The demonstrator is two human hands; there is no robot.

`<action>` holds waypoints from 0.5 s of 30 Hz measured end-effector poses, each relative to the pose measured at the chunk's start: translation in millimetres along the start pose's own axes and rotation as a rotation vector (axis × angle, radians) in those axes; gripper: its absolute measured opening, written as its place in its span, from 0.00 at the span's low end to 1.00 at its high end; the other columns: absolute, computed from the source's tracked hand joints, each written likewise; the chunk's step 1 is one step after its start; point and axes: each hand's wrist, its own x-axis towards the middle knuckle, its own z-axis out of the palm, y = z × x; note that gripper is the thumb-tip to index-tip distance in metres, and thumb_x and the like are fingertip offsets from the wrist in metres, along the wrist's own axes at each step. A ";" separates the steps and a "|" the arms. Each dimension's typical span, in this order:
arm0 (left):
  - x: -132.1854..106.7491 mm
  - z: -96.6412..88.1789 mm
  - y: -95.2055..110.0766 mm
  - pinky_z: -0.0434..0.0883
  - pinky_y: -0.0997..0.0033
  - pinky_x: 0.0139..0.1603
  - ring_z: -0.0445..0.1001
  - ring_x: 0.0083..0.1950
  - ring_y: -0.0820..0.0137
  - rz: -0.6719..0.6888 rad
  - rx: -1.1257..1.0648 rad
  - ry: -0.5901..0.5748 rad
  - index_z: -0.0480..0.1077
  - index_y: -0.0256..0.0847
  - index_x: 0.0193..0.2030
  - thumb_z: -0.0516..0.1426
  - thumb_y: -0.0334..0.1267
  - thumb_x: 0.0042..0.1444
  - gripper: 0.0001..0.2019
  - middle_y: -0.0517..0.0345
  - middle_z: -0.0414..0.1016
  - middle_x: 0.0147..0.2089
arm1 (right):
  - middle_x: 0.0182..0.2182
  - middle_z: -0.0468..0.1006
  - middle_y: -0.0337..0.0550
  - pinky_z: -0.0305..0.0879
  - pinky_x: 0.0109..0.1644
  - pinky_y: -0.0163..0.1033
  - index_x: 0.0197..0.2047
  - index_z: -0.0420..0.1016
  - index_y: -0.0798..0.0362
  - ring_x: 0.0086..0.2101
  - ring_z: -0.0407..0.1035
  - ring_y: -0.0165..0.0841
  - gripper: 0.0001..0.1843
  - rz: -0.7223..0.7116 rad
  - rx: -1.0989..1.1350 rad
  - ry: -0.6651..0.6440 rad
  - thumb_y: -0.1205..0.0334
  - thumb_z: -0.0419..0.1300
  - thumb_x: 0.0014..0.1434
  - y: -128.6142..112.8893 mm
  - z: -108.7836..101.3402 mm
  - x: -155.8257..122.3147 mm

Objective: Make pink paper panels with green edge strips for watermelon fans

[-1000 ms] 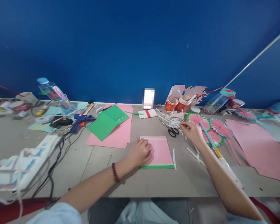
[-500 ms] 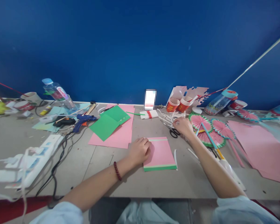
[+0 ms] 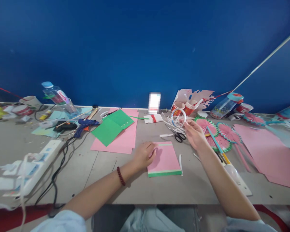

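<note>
In my right hand (image 3: 193,132) is a roll of double-sided tape (image 3: 172,120), a white ring pinched at its right side and raised over the tangle of white paper strips (image 3: 169,126). Black-handled scissors (image 3: 179,138) lie just below it. My left hand (image 3: 144,155) rests at the left edge of a pink paper square (image 3: 164,158), its fingers loosely curled and the thumb apart, with nothing visible between them. Pale strips run along the square's top and bottom, and a green band borders its near edge. A narrow white strip (image 3: 180,164) lies along its right side.
Green sheets (image 3: 108,129) overlap pink paper (image 3: 111,147) on the left, near a blue glue gun (image 3: 83,126) and a power strip (image 3: 40,167). Red paper cups (image 3: 190,109), watermelon-coloured paper fans (image 3: 218,143) and a large pink sheet (image 3: 268,151) are on the right.
My right hand has lifted the tape roll out of the pile of white strips. The left hand stays by the pink square, its thumb and fingers now a little farther apart.
</note>
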 end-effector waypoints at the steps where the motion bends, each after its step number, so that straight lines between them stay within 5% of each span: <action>1: 0.3 0.5 -0.5 0.69 0.65 0.43 0.72 0.42 0.66 0.004 -0.012 0.013 0.68 0.40 0.47 0.48 0.33 0.61 0.11 0.51 0.74 0.41 | 0.41 0.78 0.44 0.67 0.48 0.45 0.32 0.67 0.49 0.43 0.72 0.38 0.17 -0.002 0.057 -0.014 0.43 0.60 0.52 -0.7 6.3 -4.8; 6: 1.4 1.6 -1.9 0.69 0.64 0.46 0.73 0.46 0.65 0.022 -0.034 -0.006 0.68 0.41 0.48 0.49 0.35 0.61 0.11 0.51 0.74 0.45 | 0.37 0.79 0.44 0.69 0.47 0.47 0.30 0.64 0.48 0.39 0.73 0.37 0.18 0.067 0.168 -0.066 0.42 0.59 0.54 4.5 26.3 -21.8; 11: 2.1 1.1 -3.7 0.70 0.62 0.49 0.72 0.49 0.65 -0.029 -0.049 0.029 0.66 0.41 0.53 0.50 0.36 0.62 0.14 0.50 0.73 0.48 | 0.28 0.77 0.41 0.68 0.35 0.41 0.33 0.63 0.47 0.32 0.72 0.36 0.18 0.161 0.079 -0.149 0.41 0.58 0.55 21.5 34.0 -31.6; 15: 2.5 2.6 -9.1 0.69 0.62 0.48 0.71 0.48 0.64 -0.002 0.005 0.013 0.69 0.40 0.48 0.51 0.32 0.59 0.12 0.50 0.73 0.48 | 0.23 0.72 0.37 0.65 0.32 0.38 0.39 0.62 0.48 0.26 0.68 0.33 0.15 0.042 -0.167 -0.119 0.45 0.51 0.60 31.7 31.4 -30.9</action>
